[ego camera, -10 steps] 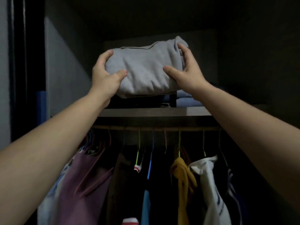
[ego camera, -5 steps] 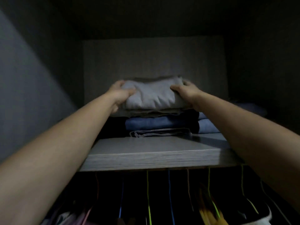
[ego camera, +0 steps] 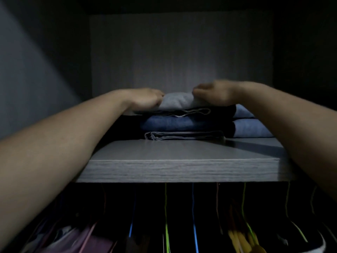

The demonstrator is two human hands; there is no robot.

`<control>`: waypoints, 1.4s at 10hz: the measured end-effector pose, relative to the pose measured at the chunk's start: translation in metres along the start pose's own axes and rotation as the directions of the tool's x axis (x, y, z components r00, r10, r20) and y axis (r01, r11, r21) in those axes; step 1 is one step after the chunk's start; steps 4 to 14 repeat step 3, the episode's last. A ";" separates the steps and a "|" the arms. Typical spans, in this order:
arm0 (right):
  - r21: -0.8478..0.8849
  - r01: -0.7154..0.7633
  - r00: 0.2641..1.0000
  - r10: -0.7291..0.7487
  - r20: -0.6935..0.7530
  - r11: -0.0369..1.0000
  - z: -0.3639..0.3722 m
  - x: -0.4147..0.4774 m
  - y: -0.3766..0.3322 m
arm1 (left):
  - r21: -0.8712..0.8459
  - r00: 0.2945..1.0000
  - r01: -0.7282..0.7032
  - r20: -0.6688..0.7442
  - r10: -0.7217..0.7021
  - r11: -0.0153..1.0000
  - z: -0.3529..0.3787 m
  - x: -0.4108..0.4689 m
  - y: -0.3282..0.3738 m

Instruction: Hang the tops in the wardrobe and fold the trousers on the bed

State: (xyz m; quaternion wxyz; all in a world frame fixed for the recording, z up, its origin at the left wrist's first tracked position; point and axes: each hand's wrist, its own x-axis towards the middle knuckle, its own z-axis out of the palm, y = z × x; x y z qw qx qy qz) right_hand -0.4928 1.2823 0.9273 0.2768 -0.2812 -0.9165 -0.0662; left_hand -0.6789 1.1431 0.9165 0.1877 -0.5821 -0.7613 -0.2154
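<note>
The folded grey trousers (ego camera: 177,101) lie on top of a stack of folded clothes (ego camera: 182,124) on the wardrobe's upper shelf (ego camera: 175,168). My left hand (ego camera: 145,99) holds their left end, fingers on top and thumb at the side. My right hand (ego camera: 217,94) lies palm-down over their right end and is blurred. Both forearms reach in over the shelf's front edge.
A blue folded garment and a thin grey one (ego camera: 184,136) lie under the grey trousers, with pale blue folded items (ego camera: 251,130) to the right. Below the shelf, coloured hangers (ego camera: 166,212) carry tops. The wardrobe's walls close in on the left, back and right.
The grey trousers went from held in front of the shelf onto the stack. Both hands moved from the sides onto the top, and the view came closer.
</note>
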 end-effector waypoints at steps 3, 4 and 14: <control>0.016 -0.028 0.999 0.028 0.023 0.999 0.017 -0.015 -0.003 | 0.150 1.000 -0.018 -0.007 0.019 0.988 0.012 -0.009 -0.001; 0.016 -0.028 0.999 0.028 0.023 0.999 0.017 -0.015 -0.003 | 0.150 1.000 -0.018 -0.007 0.019 0.988 0.012 -0.009 -0.001; 0.016 -0.028 0.999 0.028 0.023 0.999 0.017 -0.015 -0.003 | 0.150 1.000 -0.018 -0.007 0.019 0.988 0.012 -0.009 -0.001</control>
